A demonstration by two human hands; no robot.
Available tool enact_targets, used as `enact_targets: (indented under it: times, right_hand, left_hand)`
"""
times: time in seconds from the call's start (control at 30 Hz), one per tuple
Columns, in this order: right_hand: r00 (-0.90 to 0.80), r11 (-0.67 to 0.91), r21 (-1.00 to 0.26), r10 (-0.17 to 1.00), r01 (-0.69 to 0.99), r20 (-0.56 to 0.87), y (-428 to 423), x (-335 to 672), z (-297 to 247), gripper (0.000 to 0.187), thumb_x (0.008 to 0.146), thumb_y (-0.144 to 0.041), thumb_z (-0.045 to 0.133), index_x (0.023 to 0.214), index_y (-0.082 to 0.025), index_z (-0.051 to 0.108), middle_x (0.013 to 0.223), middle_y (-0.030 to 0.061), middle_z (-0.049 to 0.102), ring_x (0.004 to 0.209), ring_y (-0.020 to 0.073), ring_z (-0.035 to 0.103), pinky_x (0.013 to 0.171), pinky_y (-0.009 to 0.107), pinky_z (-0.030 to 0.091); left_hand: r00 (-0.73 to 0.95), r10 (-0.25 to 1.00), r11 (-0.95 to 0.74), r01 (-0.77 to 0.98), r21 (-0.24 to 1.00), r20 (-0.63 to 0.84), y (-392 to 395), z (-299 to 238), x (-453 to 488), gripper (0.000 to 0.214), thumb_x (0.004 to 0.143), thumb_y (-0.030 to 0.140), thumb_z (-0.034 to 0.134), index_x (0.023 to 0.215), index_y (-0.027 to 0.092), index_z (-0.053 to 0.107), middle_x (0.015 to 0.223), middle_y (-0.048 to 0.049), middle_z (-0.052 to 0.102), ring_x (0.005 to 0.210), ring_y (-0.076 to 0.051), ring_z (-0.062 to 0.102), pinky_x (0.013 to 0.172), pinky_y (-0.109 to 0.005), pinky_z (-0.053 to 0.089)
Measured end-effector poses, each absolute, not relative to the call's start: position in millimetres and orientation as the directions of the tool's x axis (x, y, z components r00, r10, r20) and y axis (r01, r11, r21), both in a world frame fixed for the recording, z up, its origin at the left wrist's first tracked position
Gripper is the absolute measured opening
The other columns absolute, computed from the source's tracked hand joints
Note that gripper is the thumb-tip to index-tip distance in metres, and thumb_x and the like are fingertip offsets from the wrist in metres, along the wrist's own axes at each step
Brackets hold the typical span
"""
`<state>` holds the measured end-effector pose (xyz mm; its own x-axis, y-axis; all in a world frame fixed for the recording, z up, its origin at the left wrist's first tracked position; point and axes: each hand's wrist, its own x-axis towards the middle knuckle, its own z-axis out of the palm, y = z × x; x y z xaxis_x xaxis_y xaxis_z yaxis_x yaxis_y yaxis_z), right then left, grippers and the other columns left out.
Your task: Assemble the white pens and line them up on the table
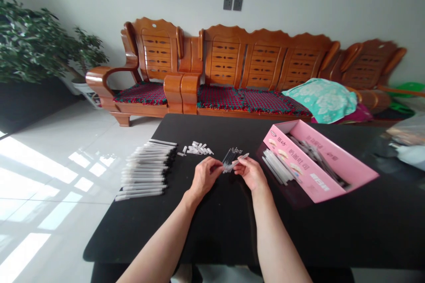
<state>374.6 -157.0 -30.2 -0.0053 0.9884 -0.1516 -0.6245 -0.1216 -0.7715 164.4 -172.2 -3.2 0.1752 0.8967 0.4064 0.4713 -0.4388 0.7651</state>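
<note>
My right hand (251, 172) holds a translucent white pen barrel (245, 156) between thumb and fingers, its far end sticking out up and to the right. My left hand (205, 176) is closed in a pinch just left of it; what lies between its fingertips is too small to make out. Between and just beyond my hands lies a small bunch of dark pen refills (231, 155). Short white pen caps (199, 148) lie in a loose heap past my left hand. To the right of my right hand, several white barrels (277, 167) lie side by side.
A long row of white pens with black ends (146, 168) covers the left of the black table (219, 230). An open pink box (302, 166) with dark sticks inside stands at the right. Plastic bags (410, 154) are at the far right; a wooden sofa (229, 62) is behind.
</note>
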Motion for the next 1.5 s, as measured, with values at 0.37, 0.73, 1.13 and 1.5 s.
enact_targets:
  times: [0.37,0.73,1.13,1.5]
  right_hand:
    - [0.241,0.097,-0.556,0.952,-0.825,-0.191,-153.6,386.5,-26.5,0.013,0.082,-0.006,0.061,0.077,-0.012,0.072,0.069,0.0079,0.077,0.056,0.0139,0.072,0.053,0.020,0.061]
    - [0.209,0.079,-0.631,0.969,-0.772,-0.134,-155.0,374.5,-28.1,0.002,0.076,-0.013,0.071,0.077,-0.013,0.072,0.070,0.0066,0.077,0.058,0.0142,0.073,0.054,0.020,0.061]
    - [0.185,0.063,-0.669,0.976,-0.740,-0.113,-155.6,368.0,-30.9,0.006,0.075,-0.017,0.074,0.078,-0.015,0.070,0.070,0.0052,0.077,0.062,0.0163,0.074,0.056,0.022,0.062]
    - [0.104,0.029,-0.752,0.993,-0.659,-0.053,-160.0,357.2,-24.9,0.020,0.069,-0.020,0.081,0.083,-0.015,0.067,0.076,0.0082,0.078,0.064,0.0204,0.075,0.056,0.025,0.062]
  left_hand:
    - [-0.136,0.936,-0.131,0.722,0.679,0.325,-142.1,-19.4,113.1,0.014,0.084,0.025,0.063,0.086,0.020,0.075,0.087,-0.0036,0.073,0.076,-0.018,0.065,0.075,-0.027,0.046]
    - [0.148,0.915,-0.309,0.856,0.415,0.375,-144.6,-17.3,140.8,0.010,0.081,0.032,0.071,0.081,0.022,0.074,0.089,-0.0079,0.068,0.090,-0.025,0.061,0.079,-0.033,0.045]
    - [0.049,0.981,-0.192,0.192,0.962,0.186,-156.0,-17.6,153.9,0.027,0.082,0.036,0.066,0.099,0.017,0.075,0.068,-0.0008,0.067,0.060,-0.013,0.059,0.056,-0.022,0.044]
    - [0.233,0.969,0.166,-0.392,0.905,-0.077,-164.3,-12.2,164.3,0.041,0.068,0.040,0.083,0.090,0.011,0.064,0.082,-0.0090,0.074,0.075,-0.017,0.071,0.070,-0.026,0.057]
